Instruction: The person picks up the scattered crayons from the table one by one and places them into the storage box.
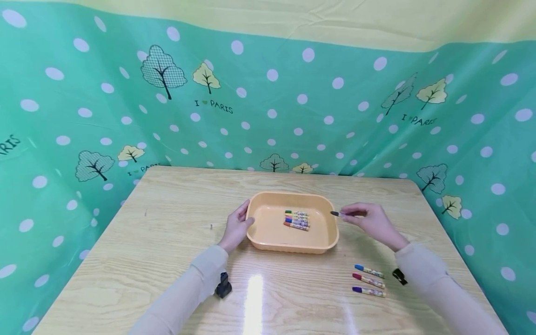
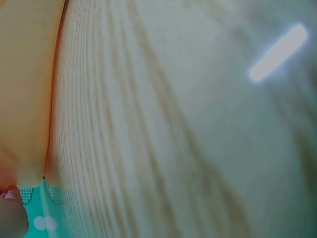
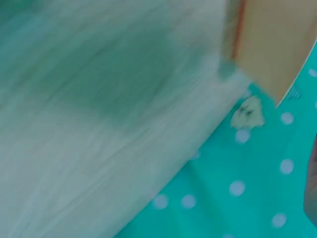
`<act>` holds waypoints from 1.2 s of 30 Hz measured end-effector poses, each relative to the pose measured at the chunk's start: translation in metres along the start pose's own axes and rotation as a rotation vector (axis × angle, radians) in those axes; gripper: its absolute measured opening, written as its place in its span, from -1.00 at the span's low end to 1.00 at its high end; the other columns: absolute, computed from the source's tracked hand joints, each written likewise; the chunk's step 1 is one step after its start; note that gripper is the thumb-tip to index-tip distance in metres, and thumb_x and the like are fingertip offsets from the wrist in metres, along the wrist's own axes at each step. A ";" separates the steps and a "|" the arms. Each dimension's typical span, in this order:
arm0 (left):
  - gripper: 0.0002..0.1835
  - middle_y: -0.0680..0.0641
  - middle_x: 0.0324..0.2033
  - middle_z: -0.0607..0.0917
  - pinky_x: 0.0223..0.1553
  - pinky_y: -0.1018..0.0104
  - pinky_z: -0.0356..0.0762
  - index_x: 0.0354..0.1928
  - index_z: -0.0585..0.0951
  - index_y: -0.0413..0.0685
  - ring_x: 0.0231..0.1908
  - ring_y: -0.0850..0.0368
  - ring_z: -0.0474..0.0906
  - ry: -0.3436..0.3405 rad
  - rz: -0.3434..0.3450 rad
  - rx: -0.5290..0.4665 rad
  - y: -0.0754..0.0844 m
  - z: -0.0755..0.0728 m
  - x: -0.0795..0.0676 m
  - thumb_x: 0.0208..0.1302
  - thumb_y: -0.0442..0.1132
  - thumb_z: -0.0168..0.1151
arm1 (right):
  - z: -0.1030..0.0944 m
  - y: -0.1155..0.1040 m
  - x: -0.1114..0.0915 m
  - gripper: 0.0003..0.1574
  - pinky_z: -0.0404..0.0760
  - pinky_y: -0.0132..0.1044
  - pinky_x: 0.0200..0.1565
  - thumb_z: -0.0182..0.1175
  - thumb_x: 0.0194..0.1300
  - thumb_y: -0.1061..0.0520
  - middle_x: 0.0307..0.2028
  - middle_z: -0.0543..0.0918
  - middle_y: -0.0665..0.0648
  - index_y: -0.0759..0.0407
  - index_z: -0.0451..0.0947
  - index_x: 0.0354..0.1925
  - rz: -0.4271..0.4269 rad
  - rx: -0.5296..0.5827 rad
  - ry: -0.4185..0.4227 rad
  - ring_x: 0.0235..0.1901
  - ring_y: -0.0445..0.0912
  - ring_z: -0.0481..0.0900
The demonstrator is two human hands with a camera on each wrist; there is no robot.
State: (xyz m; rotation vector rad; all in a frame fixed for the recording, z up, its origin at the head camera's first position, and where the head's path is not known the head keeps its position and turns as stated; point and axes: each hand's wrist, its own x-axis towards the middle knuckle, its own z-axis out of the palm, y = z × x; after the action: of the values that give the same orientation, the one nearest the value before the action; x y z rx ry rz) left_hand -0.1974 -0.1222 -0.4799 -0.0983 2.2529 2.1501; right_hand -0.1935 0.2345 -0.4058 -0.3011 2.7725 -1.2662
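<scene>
A peach-coloured plastic tray (image 1: 289, 247) sits on the wooden table. Its left rim is gripped by my left hand (image 1: 237, 228), thumb over the edge. Several paper-wrapped crayons (image 1: 297, 223) lie side by side inside, with green, blue and orange-red tips among them. My right hand (image 1: 373, 222) pinches a dark-tipped crayon (image 1: 335, 213) at the tray's right rim, the tip pointing left. Part of the left hand (image 2: 12, 215) shows below the tray wall (image 2: 25, 89) in the left wrist view. The right wrist view catches only a sliver of the right hand (image 3: 312, 191).
On the table at front right lie a blue crayon (image 1: 369, 271), a red crayon (image 1: 368, 281) and a dark-blue crayon (image 1: 368, 291). Black devices show by the left sleeve (image 1: 201, 274) and right sleeve (image 1: 423, 265). A green dotted curtain (image 1: 268, 107) surrounds the table.
</scene>
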 end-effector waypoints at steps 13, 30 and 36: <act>-0.34 -0.17 0.32 0.25 0.24 0.33 0.34 0.34 0.19 -0.12 0.29 -0.04 0.23 0.017 0.005 -0.017 0.003 0.002 0.006 0.16 -0.52 0.02 | 0.077 -0.021 0.068 -0.62 0.68 -0.31 -0.12 0.30 0.04 0.28 -0.20 0.68 0.17 0.27 0.58 -0.10 -0.007 0.123 -0.044 -0.22 -0.05 0.63; -0.33 -0.20 0.33 0.22 0.26 0.24 0.32 0.35 0.18 -0.14 0.30 -0.08 0.19 0.020 -0.003 0.006 -0.001 0.002 -0.001 0.16 -0.53 0.03 | 0.111 -0.016 0.073 -0.76 0.68 -0.34 -0.24 0.30 0.06 0.26 -0.33 0.69 0.07 0.19 0.64 -0.21 -0.011 0.052 -0.108 -0.32 -0.15 0.61; -0.34 -0.20 0.32 0.25 0.25 0.27 0.33 0.34 0.19 -0.15 0.29 -0.07 0.22 0.026 0.004 0.012 0.001 0.002 -0.001 0.15 -0.52 0.04 | 0.111 -0.015 0.075 -0.72 0.68 -0.33 -0.19 0.28 0.08 0.26 -0.31 0.68 0.07 0.20 0.62 -0.15 0.019 0.071 -0.095 -0.29 -0.14 0.61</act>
State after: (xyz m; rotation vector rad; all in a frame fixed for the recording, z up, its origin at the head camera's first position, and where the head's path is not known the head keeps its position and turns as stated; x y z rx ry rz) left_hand -0.1962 -0.1199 -0.4788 -0.1222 2.2812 2.1496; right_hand -0.2477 0.1269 -0.4664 -0.3205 2.6389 -1.3073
